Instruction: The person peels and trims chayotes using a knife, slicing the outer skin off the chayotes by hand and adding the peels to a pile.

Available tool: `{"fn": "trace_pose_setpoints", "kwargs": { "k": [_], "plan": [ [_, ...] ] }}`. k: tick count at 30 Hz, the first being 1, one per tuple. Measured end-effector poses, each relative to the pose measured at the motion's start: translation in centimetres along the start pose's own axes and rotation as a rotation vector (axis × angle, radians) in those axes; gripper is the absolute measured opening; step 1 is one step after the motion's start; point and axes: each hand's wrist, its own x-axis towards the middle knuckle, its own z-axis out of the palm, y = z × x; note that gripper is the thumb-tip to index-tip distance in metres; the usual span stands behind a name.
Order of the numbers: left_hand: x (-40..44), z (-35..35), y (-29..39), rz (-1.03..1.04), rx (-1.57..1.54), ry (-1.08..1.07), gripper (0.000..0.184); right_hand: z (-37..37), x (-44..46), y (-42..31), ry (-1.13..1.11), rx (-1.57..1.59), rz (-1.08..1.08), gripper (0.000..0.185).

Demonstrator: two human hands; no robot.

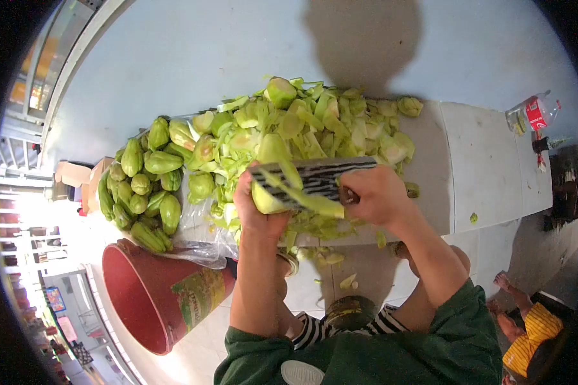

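My left hand is wrapped around a pale green, papaya-like fruit, partly peeled and tilted upright. My right hand is closed on the handle of a broad-bladed knife. Its blade, streaked dark and light, lies across the front of the fruit, and a green strip of peel hangs over it. Beneath and behind both hands spreads a heap of green peelings, with several peeled fruits among them. Unpeeled green fruits are piled to the left.
A red bucket lies tilted at lower left, near clear plastic. At far right is a plastic bottle with a red label. Another person in yellow sits at lower right. A pale wall rises behind the heap.
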Motion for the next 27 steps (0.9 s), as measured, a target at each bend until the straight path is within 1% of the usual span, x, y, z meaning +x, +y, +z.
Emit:
{"fn": "trace_pose_setpoints", "kwargs": {
  "k": [2,3,4,6,7,9,10,11,12,14,16,18,19,21,22,24,25,27],
  "plan": [
    [0.1,-0.2,0.0,0.085,-0.065,0.036,0.045,-0.3,0.1,-0.2,-0.025,-0.032,0.041,0.016],
    [-0.2,0.5,0.1,0.079,-0.088,0.082,0.041,-0.5,0.2,-0.4,-0.060,-0.060,0.080,0.016],
    [-0.3,0.6,0.3,0.081,-0.091,0.083,0.041,-0.7,0.2,-0.6,-0.063,-0.062,0.078,0.016],
    [-0.4,0.4,0.6,-0.005,-0.001,0.001,0.039,-1.0,0.0,-1.1,-0.047,0.055,-0.044,0.013],
    [0.3,-1.0,0.3,-0.020,0.009,-0.061,0.038,-0.7,0.0,-1.1,-0.050,0.058,-0.043,0.013],
    [0.1,-1.3,-0.3,-0.032,-0.046,-0.030,0.040,-0.1,0.1,-0.8,0.023,0.013,0.052,0.012],
    [0.0,-0.6,-0.5,-0.044,-0.099,-0.008,0.043,0.1,0.3,-0.2,0.026,0.013,0.058,0.012],
    [-0.2,0.4,-0.9,-0.009,0.003,0.084,0.045,0.1,0.8,0.7,0.040,-0.004,0.213,0.013],
    [-0.3,0.6,-0.7,-0.009,0.005,0.078,0.045,0.0,1.1,1.2,0.055,-0.020,0.364,0.015],
    [-0.5,0.7,-0.1,-0.044,0.054,-0.156,0.047,-0.6,1.0,1.3,0.058,-0.019,0.362,0.016],
    [-0.1,0.9,-0.1,-0.007,0.026,-0.113,0.050,-0.9,1.1,1.2,0.043,-0.013,0.354,0.017],
    [0.1,1.9,-0.2,0.072,-0.158,0.144,0.052,-0.8,1.1,1.0,-0.080,-0.030,0.402,0.021],
    [0.1,1.5,-0.2,0.075,-0.155,0.148,0.052,-0.4,0.9,1.1,-0.082,-0.025,0.400,0.021],
    [0.7,0.3,-0.3,0.113,-0.181,0.194,0.052,0.3,0.4,1.1,-0.031,0.020,0.210,0.024],
    [0.7,0.0,-0.3,0.115,-0.180,0.191,0.052,0.4,0.2,0.8,-0.028,0.020,0.208,0.024],
    [0.4,-1.0,-0.4,0.104,-0.089,0.033,0.052,0.5,-0.2,-0.3,-0.038,-0.034,-0.154,0.027],
    [1.1,-1.8,0.1,-0.039,-0.160,-0.153,0.054,0.8,-0.3,-0.8,-0.037,-0.034,-0.148,0.027],
    [0.9,-1.5,-0.8,-0.032,-0.173,-0.144,0.055,1.6,-0.3,-1.5,0.104,-0.115,-0.300,0.027]
  ]
}}
